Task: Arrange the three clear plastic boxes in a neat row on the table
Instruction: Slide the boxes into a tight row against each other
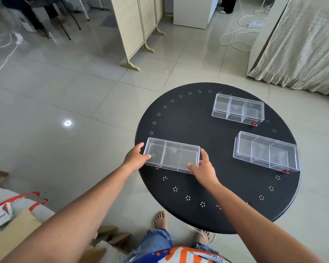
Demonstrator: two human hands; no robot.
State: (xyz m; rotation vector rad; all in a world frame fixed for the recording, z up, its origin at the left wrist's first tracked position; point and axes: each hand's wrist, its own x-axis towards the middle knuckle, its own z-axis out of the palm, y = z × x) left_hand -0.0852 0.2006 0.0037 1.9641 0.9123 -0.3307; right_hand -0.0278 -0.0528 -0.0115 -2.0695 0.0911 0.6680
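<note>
Three clear plastic boxes with inner dividers lie on a round black table (207,128). The left box (172,155) sits at the table's left edge, held at both short ends: my left hand (136,158) grips its left end and my right hand (203,170) grips its right near corner. A second box (238,109) rests at the far right of the table. The third box (266,151) lies nearer, at the right edge. Both right boxes are angled and apart from each other, with no hand near them.
A folding screen (139,27) stands on the tiled floor beyond the table. A curtain (302,40) hangs at the far right, with white cables (235,38) on the floor. A bag and cardboard (17,215) lie at the lower left.
</note>
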